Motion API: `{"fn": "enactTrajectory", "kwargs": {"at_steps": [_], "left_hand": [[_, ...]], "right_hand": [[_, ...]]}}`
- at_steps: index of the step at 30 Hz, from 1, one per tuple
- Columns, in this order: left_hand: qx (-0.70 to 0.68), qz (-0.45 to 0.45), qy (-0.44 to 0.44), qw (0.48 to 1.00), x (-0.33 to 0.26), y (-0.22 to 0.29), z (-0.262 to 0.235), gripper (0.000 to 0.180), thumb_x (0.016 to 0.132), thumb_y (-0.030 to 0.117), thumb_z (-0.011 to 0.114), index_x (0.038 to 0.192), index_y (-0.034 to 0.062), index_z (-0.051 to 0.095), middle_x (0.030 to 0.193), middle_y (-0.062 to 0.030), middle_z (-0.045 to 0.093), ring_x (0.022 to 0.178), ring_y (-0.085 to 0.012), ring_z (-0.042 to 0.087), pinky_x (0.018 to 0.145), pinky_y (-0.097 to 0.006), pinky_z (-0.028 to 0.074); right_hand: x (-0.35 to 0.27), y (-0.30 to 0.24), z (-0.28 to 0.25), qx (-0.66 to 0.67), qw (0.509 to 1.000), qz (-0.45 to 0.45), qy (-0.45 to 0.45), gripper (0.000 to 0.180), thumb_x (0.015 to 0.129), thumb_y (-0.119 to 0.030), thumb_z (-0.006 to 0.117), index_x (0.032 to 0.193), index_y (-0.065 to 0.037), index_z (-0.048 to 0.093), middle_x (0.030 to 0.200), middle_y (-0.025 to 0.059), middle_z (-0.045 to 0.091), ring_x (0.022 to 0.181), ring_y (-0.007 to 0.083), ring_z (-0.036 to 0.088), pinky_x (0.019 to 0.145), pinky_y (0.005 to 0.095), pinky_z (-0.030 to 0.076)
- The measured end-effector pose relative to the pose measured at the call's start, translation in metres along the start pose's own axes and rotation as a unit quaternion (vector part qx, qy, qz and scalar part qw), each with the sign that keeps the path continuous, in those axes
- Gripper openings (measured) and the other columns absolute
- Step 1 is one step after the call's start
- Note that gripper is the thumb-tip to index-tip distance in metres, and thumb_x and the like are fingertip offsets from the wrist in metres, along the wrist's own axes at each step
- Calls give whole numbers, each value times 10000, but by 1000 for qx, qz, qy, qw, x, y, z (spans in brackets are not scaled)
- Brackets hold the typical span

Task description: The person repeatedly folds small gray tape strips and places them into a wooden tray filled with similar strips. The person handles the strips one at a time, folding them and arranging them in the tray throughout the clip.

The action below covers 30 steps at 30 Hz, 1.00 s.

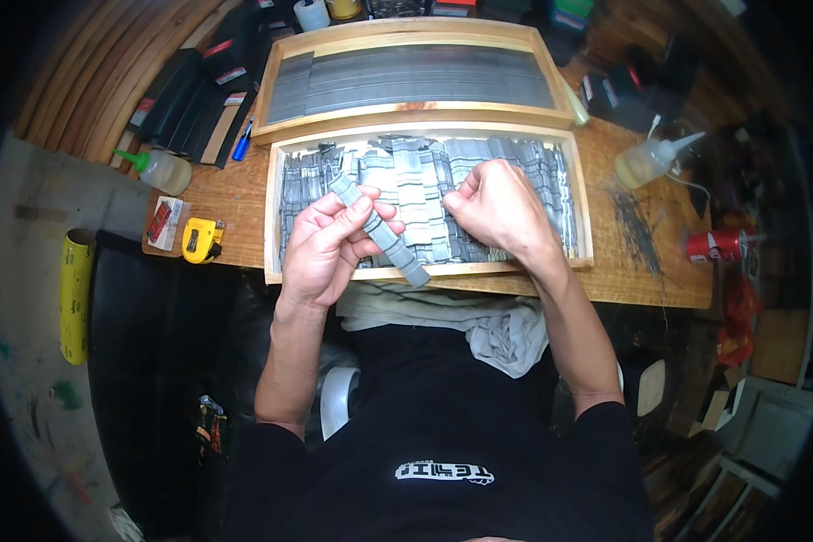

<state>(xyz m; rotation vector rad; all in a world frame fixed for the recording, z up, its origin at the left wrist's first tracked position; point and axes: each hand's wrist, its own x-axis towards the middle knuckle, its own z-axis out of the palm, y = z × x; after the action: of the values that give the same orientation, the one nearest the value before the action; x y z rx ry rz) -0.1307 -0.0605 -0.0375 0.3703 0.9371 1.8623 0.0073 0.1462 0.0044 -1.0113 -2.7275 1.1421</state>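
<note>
My left hand (318, 242) pinches a narrow grey banded strip (396, 246) between thumb and fingers. The strip slants from upper left to lower right, its lower end over the front rim of a shallow wooden tray (479, 268). Many similar grey and dark pieces (415, 185) lie packed in rows in that tray. Above its right half, my right hand (506, 208) is closed with the fingers curled in. Whatever those fingers hold, if anything, is hidden.
Behind stands a second wooden tray (411, 110) with long dark strips. On the table are a yellow tape measure (202, 240), a blue pen (243, 142), squeeze bottles (166, 172) (652, 161), a red can (715, 245) and dark boxes (176, 99). A cloth (506, 339) hangs at the front edge.
</note>
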Motion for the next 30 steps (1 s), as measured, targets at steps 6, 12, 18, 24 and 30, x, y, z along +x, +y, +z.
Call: {"fn": "enactTrajectory", "kwargs": {"at_steps": [6,12,18,24,30], "left_hand": [[27,-11,3,1000,3,1,5,243,1087,120,577,1280,-23,614,1080,-179,748,987,-279,781,779,-307,681],[112,-24,-4,993,-13,-6,40,236,1054,127,643,1221,-40,658,1090,-182,767,965,-232,780,763,-306,672],[143,-25,25,989,-60,-45,65,265,1047,78,654,1279,-51,652,1102,-141,769,946,-178,756,792,-298,650],[179,-86,44,979,-81,-84,67,243,1026,94,698,1245,-9,674,1082,-118,778,935,-146,756,731,-247,625],[78,-286,23,955,-72,-111,65,243,1016,29,673,1254,-15,661,1120,-174,765,970,-290,781,805,-364,676]], "right_hand": [[0,8,1,96,994,17,51,224,802,-181,736,704,21,732,620,131,697,569,175,673,609,342,561],[-64,-16,-15,113,978,-161,68,181,818,-109,815,820,44,720,669,72,693,576,90,648,508,252,505],[-117,10,19,55,967,-240,60,175,849,-63,826,843,43,687,759,127,717,625,200,717,555,301,567],[-144,44,22,130,975,-179,-22,228,872,-125,833,930,20,667,835,143,691,731,299,728,634,383,569],[-215,107,38,308,929,-105,-177,286,859,-85,855,1072,32,702,1006,126,749,825,218,764,686,310,599]]}}
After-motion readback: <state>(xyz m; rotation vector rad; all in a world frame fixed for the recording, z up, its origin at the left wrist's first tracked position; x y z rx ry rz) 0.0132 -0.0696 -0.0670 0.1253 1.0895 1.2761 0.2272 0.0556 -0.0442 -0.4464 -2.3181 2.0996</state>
